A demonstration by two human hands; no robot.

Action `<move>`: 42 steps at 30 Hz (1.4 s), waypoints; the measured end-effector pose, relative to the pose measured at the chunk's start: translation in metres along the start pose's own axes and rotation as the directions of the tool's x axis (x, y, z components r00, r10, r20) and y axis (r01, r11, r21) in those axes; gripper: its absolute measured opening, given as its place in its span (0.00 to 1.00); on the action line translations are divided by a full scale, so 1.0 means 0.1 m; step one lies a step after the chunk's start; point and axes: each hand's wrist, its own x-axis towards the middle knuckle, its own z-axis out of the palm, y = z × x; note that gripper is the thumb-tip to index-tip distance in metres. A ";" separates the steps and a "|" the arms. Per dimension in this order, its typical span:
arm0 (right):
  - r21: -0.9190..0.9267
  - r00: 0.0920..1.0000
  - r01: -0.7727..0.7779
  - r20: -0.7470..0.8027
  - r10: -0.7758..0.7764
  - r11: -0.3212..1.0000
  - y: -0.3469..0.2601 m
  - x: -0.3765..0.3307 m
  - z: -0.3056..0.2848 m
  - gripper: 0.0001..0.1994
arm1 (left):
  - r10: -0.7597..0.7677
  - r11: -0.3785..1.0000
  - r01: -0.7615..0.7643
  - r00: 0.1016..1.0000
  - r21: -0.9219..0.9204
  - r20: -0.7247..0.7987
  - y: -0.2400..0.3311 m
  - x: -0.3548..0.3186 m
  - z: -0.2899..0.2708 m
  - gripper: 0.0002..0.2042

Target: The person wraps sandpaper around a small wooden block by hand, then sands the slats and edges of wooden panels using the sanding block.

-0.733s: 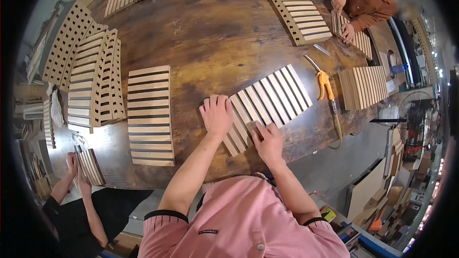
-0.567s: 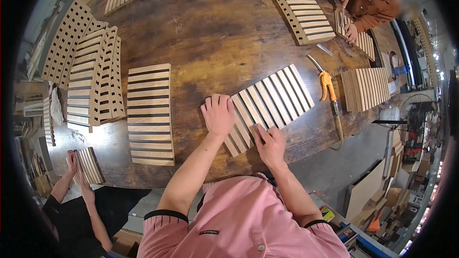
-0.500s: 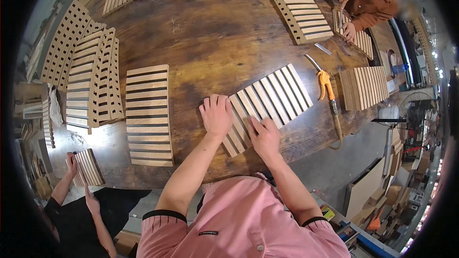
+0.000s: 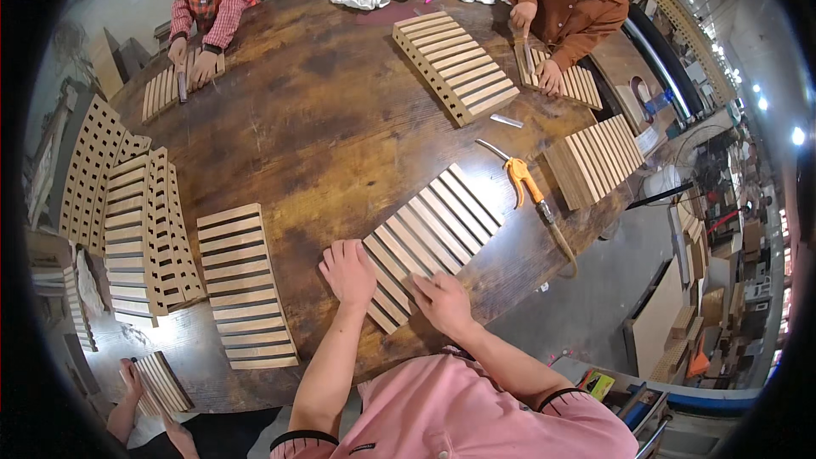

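A slatted wooden panel (image 4: pixel 440 234), pale strips with dark gaps between them, lies at a slant on the table before me. Against its left end rests my left hand (image 4: pixel 348 274), palm down with the fingers extended and not wrapped round it. My right hand (image 4: pixel 444 302) is over the panel's near side. Its index finger is stretched out and touches the strips, while the other fingers are partly bent. No tool shows in either hand, though the underside of the right hand is hidden.
An orange air blow gun (image 4: pixel 520 180) with a hose lies right of the panel, near a metal blade (image 4: pixel 507 121). Other slatted panels stand around: one left (image 4: pixel 246 289), one far right (image 4: pixel 459 68), a stack (image 4: pixel 595 160). Perforated boards (image 4: pixel 89 174) lean left. Three co-workers handle panels.
The view has tilted up, so the table sits lower in the picture and a co-worker in red shows at the far left. My right hand has shifted slightly toward the panel's near edge.
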 end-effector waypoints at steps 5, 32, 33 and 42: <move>0.030 0.991 0.077 -0.109 -0.073 0.997 -0.11 0.42 0.18 0.11 | 0.084 0.996 -0.086 0.995 -0.033 -0.061 0.01 0.02 -0.04 0.06; 0.157 0.953 -0.297 -0.008 0.302 0.942 1.40 1.08 -0.35 0.17 | -0.201 0.484 0.261 0.962 -0.835 0.185 -0.54 -0.82 0.06 0.33; 0.152 0.957 -0.285 -0.016 0.291 0.947 1.40 1.09 -0.33 0.17 | -0.199 0.477 0.251 0.964 -0.842 0.174 -0.50 -0.78 0.06 0.33; 0.404 0.787 -0.579 0.052 0.614 0.708 1.53 0.85 -0.67 0.25 | -0.231 0.366 0.134 0.972 -0.921 0.049 -0.21 -0.28 0.01 0.26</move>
